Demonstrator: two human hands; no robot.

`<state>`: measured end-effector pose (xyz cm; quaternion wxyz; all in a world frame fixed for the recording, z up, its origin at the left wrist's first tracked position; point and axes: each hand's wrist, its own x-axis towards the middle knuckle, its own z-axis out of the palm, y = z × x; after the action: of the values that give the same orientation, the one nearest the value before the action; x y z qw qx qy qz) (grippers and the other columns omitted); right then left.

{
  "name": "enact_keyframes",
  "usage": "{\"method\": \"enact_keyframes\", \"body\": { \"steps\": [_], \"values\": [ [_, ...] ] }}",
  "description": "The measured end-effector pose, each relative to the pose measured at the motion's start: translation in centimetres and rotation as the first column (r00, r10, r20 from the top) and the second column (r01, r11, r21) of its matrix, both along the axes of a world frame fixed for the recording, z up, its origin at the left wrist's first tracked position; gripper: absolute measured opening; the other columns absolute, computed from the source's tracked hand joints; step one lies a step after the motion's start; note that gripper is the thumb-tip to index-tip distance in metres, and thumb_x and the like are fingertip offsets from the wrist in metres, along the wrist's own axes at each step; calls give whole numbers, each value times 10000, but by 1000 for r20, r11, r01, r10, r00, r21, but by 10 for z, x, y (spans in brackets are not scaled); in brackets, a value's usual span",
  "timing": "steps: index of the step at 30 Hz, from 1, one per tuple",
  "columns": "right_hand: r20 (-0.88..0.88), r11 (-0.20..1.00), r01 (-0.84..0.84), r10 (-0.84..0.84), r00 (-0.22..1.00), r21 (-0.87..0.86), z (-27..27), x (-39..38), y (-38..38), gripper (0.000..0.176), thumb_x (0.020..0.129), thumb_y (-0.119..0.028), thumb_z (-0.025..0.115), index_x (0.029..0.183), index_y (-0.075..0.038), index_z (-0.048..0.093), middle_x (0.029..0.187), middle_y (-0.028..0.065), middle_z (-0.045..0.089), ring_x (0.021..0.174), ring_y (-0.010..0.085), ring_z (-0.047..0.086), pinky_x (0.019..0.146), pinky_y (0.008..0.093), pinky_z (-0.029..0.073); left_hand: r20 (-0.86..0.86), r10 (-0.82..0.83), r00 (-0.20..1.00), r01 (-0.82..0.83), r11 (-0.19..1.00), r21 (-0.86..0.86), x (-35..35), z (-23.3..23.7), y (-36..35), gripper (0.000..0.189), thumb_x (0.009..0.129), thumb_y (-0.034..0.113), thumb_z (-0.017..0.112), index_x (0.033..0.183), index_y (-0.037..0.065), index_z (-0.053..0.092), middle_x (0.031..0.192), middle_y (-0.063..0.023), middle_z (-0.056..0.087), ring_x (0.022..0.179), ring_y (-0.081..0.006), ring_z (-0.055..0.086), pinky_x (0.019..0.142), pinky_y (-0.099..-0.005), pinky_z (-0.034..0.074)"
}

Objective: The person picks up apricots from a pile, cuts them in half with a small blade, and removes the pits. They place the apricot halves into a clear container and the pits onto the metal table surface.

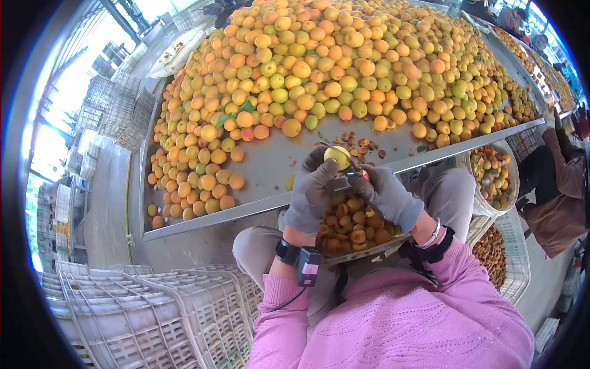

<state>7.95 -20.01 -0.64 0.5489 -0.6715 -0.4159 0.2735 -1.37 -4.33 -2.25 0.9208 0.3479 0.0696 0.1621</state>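
My left hand (309, 195), in a grey glove, is closed around a yellow-green apricot (336, 158) above the near edge of the metal table. My right hand (388, 195), gloved too, grips what looks like a small knife (352, 165), mostly hidden by the fingers. Its thin tip meets the apricot's right side. Just beyond both hands, several brown apricot stones (362, 146) lie on the tabletop. Below the hands, between my knees, a container holds halved apricots (353, 222). A large heap of whole apricots (319, 67) covers much of the table.
The table's raised metal rim (258, 210) runs across in front of me. White plastic crates (135, 313) stand at lower left. To the right are a bucket of fruit (491, 178) and a crate of brown pieces (491, 252). Another person (556, 190) sits at far right.
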Motion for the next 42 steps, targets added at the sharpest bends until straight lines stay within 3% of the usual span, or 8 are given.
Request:
{"method": "enact_keyframes", "body": {
  "steps": [10,13,16,23,28,31,34,42],
  "values": [
    [-13,982,-168,168,986,-90,6,4,-16,330,995,-278,545,1108,25,604,819,46,631,726,90,544,652,284,479,-285,-5,959,227,620,751,-15,46,28,521,728,226,847,1111,-43,620,967,-94,668,909,-184,648,790,-307,552],
    [-129,986,-161,154,980,-51,4,2,-15,346,990,-290,553,1109,31,601,822,31,618,728,81,538,645,274,475,-11,43,999,-39,961,274,-11,26,-1,493,777,251,814,1127,-27,605,983,-96,658,888,-187,647,790,-319,541],
    [-175,994,-113,111,978,2,2,-1,-13,352,989,-295,555,1101,36,603,808,18,607,732,75,544,645,264,477,25,78,997,-74,990,-120,1,18,-32,388,833,183,757,1136,-9,608,918,-93,675,811,-196,653,799,-324,533],
    [-96,977,-215,215,972,17,0,7,-19,398,988,-343,556,1133,27,589,814,6,609,731,79,546,645,264,478,101,-118,988,117,993,17,-8,26,-2,371,838,192,754,1113,-17,620,939,-99,682,883,-201,662,838,-325,522],
    [-127,982,-180,186,974,56,-6,-2,-18,449,971,-426,560,1112,0,586,801,-19,600,706,67,537,626,243,461,-282,-150,947,295,752,589,-10,40,13,365,811,141,758,1111,-15,621,938,-98,678,900,-201,660,845,-325,524],
    [-384,985,-168,168,908,34,-6,-5,-21,435,961,-446,566,1051,-22,594,796,-34,593,706,56,528,611,226,442,169,-85,982,47,975,215,-5,18,-13,376,815,141,756,1127,-13,615,941,-93,670,920,-195,653,842,-322,523],
    [-545,986,-165,143,826,9,-5,-6,-21,419,954,-454,568,988,-38,599,788,-40,579,709,51,517,600,221,423,191,38,981,-34,999,-25,0,13,-38,414,804,158,770,1147,-7,606,943,-90,662,944,-197,648,847,-328,524],
    [-246,898,-401,354,903,-181,17,21,-26,482,937,-464,580,1029,6,629,773,-20,570,699,65,488,611,235,417,4,-136,991,130,955,268,-21,39,0,314,761,86,745,1039,-26,653,919,-91,684,848,-172,658,780,-301,537]
  ]
}}
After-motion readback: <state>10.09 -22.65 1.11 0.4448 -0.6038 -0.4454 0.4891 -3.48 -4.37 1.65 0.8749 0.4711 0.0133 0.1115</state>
